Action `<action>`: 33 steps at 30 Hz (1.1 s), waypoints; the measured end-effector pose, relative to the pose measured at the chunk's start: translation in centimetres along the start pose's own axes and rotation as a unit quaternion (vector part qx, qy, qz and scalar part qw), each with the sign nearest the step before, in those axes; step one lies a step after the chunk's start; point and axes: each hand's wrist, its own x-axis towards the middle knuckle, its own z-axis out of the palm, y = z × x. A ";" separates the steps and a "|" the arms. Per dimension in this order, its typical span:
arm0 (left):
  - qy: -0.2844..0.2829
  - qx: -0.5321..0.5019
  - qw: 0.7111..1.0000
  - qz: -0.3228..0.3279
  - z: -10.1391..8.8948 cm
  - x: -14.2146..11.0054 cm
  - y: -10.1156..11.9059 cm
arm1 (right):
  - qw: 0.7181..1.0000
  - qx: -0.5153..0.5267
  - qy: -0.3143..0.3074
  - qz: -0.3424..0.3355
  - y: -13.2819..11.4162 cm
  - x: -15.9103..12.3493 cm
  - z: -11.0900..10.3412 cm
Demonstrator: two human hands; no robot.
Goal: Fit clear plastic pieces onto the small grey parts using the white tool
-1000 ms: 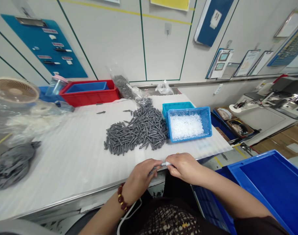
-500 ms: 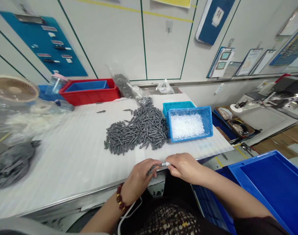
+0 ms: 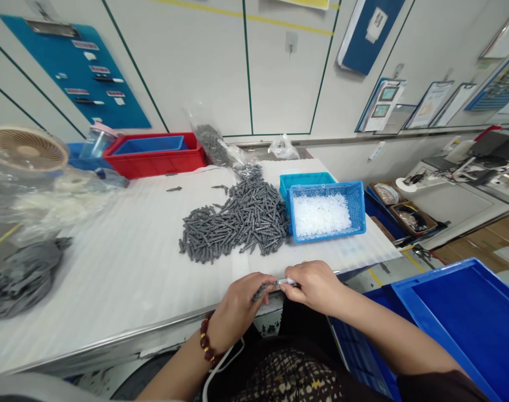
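Note:
Both hands meet over the table's front edge. My left hand [image 3: 241, 301], with a beaded bracelet at the wrist, is closed around several small dark grey screw-like pieces [image 3: 260, 291]. My right hand [image 3: 315, 285] is closed on a slim white and silver stick-like tool [image 3: 288, 281], whose far end shows beyond the knuckles. Its silver end meets the piece at my left fingertips; the exact contact is hidden by the fingers. Beyond the hands lies a heap of the same grey pieces [image 3: 238, 223]. A blue bin [image 3: 358, 220] beside it holds small clear white rings or sleeves.
A teal bin [image 3: 307, 178] stands behind the blue one. At the back are a red tray [image 3: 154, 163] and plastic bags of grey pieces [image 3: 212, 144]. A fan [image 3: 26, 149] and grey cloth [image 3: 22, 279] sit at the left. A large blue tray [image 3: 459, 312] is at my right.
The right fingers have shifted slightly on the tool, and its far end now shows past the hand. The left hand keeps its hold. The view has moved a little.

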 end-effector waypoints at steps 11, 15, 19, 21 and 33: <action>0.031 -0.191 0.965 -0.177 -0.1 -0.3 -1.0 | 0.997 0.028 0.013 0.066 0.8 0.4 1.0; 0.121 -0.333 0.882 -0.312 -1.5 0.1 -3.2 | 0.992 0.113 0.003 0.047 2.2 0.3 1.2; 0.126 -0.083 0.951 -0.269 -2.6 2.1 -5.4 | 0.984 0.175 0.001 0.021 2.9 0.4 1.5; 0.052 0.152 0.960 -0.231 -2.4 3.3 -5.9 | 0.982 0.190 -0.006 0.017 2.9 0.6 1.6; 0.056 0.174 0.980 -0.081 -1.4 2.4 -5.4 | 0.988 0.153 0.009 0.023 2.5 0.7 0.7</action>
